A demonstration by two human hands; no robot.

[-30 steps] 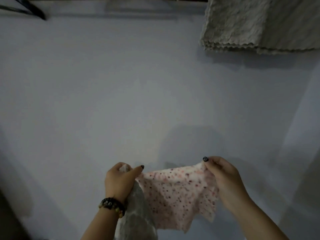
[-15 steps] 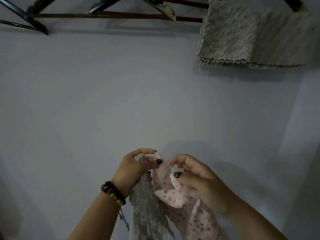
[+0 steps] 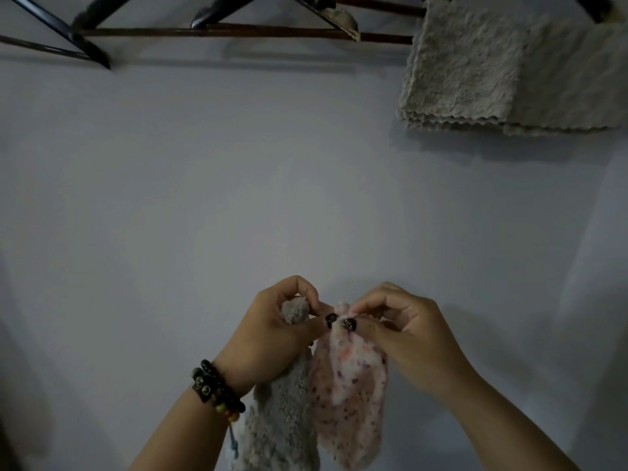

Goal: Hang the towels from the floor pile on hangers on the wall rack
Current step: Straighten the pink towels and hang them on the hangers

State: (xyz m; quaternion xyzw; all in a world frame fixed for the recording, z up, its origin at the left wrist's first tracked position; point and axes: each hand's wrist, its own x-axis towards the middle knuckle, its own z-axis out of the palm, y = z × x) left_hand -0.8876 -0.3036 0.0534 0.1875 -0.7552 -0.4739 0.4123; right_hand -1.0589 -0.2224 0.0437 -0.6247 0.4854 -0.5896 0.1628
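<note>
Both hands are up at 6 o'clock in front of the wall (image 3: pixel 238 198). Left hand (image 3: pixel 272 338) grips a grey fluffy towel (image 3: pixel 278 423) and, with the right hand (image 3: pixel 404 334), pinches the top of the pink speckled towel (image 3: pixel 346 399) (thumbs nearly touching). 2 beige towels (image 3: pixel 475 69) hang at 1 o'clock, with black hangers (image 3: pixel 85 49) on the rack rod (image 3: pixel 238 31) at 11.

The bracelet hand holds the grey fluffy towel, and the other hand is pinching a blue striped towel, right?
Nearly. The left hand, with the bracelet, does hold the grey fluffy towel. But the right hand pinches a pink speckled towel, not a blue striped one, as the head view shows.
</note>
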